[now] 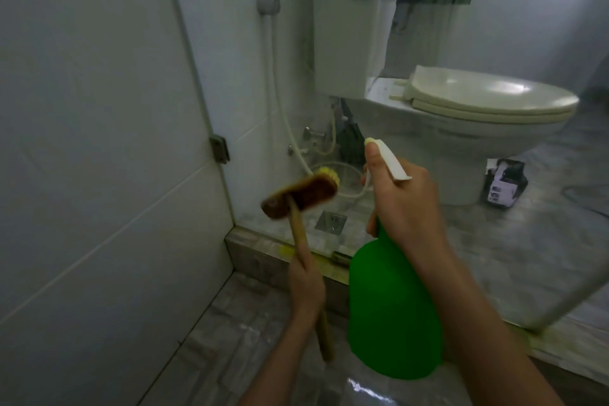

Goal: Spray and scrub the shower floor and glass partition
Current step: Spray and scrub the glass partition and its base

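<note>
left hand (pixel 304 277): curled round brush (pixel 298 196) handle
right hand (pixel 407 204): i see it gripping spray bottle (pixel 392 306), brush head left of it

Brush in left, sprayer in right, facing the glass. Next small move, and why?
Probably give one squeeze of spray onto the lower glass. The right hand grips the bottle with its nozzle aimed that way, while the left hand holds the brush raised off the floor. Spraying before scrubbing seems the sensible order.
</note>
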A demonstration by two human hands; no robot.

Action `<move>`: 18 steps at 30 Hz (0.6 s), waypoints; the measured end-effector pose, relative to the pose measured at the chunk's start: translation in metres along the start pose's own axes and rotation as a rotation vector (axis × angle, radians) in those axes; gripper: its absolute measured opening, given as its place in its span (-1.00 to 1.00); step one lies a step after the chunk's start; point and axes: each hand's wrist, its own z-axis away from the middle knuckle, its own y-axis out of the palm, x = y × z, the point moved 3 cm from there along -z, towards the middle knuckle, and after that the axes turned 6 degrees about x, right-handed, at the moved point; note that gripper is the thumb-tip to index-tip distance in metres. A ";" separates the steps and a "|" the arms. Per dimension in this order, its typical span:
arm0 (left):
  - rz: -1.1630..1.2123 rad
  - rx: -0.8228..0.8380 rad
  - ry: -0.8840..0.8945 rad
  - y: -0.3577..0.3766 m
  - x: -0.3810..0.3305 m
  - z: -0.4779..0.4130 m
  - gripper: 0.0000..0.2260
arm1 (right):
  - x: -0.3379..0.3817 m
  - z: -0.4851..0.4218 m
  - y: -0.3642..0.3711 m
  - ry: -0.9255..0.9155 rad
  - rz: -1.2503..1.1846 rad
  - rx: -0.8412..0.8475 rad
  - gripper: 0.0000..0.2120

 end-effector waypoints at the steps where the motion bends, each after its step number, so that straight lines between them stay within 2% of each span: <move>1: 0.006 -0.044 0.059 -0.009 -0.023 -0.017 -0.56 | -0.002 0.000 0.000 0.000 -0.001 -0.001 -0.43; 4: 0.013 -0.146 0.208 -0.036 -0.078 -0.066 -0.57 | -0.008 0.005 0.009 -0.054 0.021 0.010 -0.53; 6: 0.022 -0.160 0.227 -0.040 -0.073 -0.073 -0.53 | -0.021 0.011 0.022 -0.081 0.141 0.038 -0.59; 11: 0.060 -0.024 -0.005 -0.042 -0.001 -0.049 -0.51 | -0.087 0.025 0.050 0.034 0.328 0.119 -0.62; 13: 0.120 0.003 -0.083 -0.049 0.001 -0.047 -0.53 | -0.097 0.028 0.055 0.060 0.357 0.130 -0.62; 18: 0.143 0.026 -0.128 -0.058 -0.001 -0.052 -0.54 | -0.087 0.028 0.068 0.006 0.395 0.165 -0.65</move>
